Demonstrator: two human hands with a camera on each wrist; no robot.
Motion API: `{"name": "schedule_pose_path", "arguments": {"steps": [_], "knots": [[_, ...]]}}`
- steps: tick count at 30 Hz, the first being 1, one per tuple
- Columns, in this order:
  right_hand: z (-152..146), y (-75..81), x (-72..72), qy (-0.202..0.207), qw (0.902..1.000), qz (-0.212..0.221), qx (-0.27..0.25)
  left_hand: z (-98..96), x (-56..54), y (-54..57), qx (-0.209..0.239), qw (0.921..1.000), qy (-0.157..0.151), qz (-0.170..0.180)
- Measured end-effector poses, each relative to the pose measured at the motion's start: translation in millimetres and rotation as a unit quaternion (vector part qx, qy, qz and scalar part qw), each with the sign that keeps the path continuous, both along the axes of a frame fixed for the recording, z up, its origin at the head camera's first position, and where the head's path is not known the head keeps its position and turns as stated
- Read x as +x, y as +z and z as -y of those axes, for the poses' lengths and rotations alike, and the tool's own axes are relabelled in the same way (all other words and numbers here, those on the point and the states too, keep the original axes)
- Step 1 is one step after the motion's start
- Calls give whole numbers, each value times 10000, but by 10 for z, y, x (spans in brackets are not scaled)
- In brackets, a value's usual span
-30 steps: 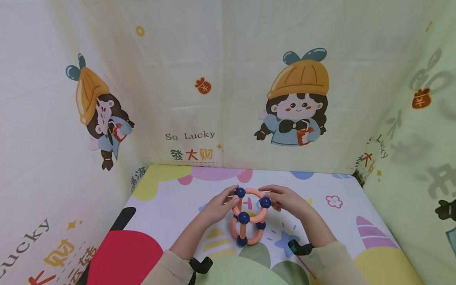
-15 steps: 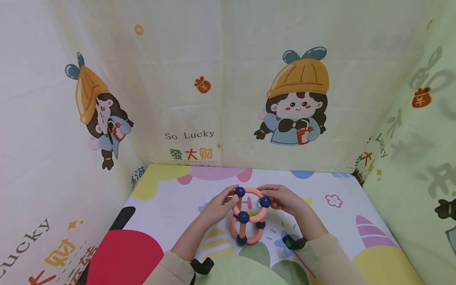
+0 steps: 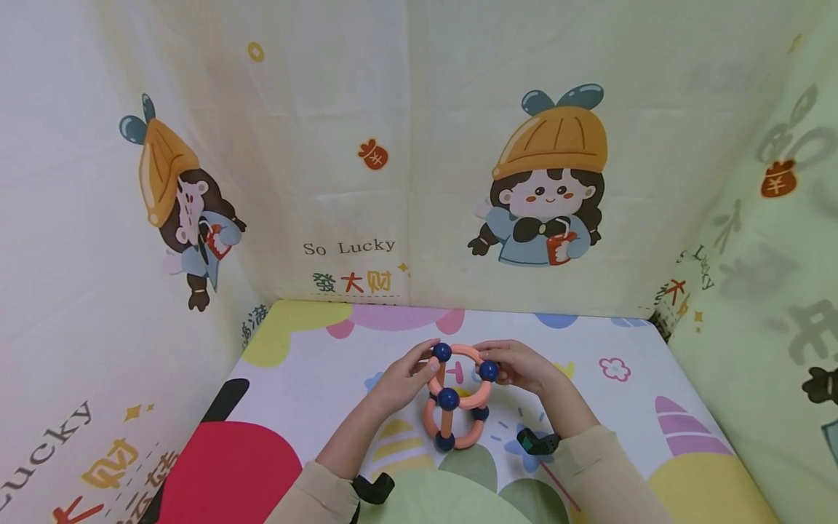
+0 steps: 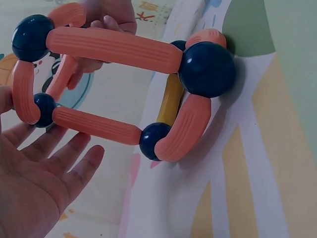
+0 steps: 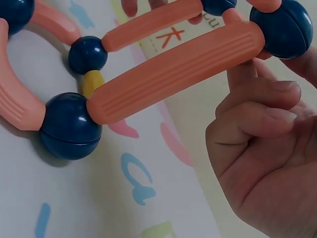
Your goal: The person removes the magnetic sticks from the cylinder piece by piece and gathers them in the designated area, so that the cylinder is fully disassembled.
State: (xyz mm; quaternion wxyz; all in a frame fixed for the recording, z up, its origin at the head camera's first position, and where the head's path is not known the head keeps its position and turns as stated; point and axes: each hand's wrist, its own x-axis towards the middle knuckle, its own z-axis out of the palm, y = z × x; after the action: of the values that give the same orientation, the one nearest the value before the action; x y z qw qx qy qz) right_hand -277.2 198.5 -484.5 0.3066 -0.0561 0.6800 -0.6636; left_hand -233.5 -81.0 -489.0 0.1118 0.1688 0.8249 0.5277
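A cage-like frame of magnetic building rods and balls stands upright on the table in the head view: salmon-pink rods (image 3: pixel 447 422) join dark blue balls (image 3: pixel 448 399) into an upper and a lower ring. One curved rod in the lower ring is yellow (image 4: pixel 171 101). My left hand (image 3: pixel 399 382) pinches the upper ring's left side, thumb in front and fingers behind near a ball (image 4: pixel 43 110). On the right, my right hand (image 3: pixel 524 365) pinches the same ring by a ball (image 5: pixel 281 29), with its other fingers curled below. Part of that grip is hidden.
The tabletop (image 3: pixel 393 342) carries a colourful printed cover. Pale printed cloth (image 3: pixel 327 145) walls it at the back and both sides. Black wrist cameras sit at the left cuff (image 3: pixel 373 489) and the right cuff (image 3: pixel 538 442).
My right hand has moved slightly left, and its fingers have come in onto the upper ring. The frame and my left hand stay practically where they were.
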Motion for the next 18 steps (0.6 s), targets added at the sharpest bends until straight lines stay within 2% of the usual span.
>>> {"name": "schedule_pose_path", "arguments": {"steps": [9,18], "knots": [[25,-91,-20,-274,9990,341,-98,7,-10,19,15,10000,-74,-8],[55,-191,-26,-222,9994,251,-52,5,-14,8,76,9999,-27,65]]}}
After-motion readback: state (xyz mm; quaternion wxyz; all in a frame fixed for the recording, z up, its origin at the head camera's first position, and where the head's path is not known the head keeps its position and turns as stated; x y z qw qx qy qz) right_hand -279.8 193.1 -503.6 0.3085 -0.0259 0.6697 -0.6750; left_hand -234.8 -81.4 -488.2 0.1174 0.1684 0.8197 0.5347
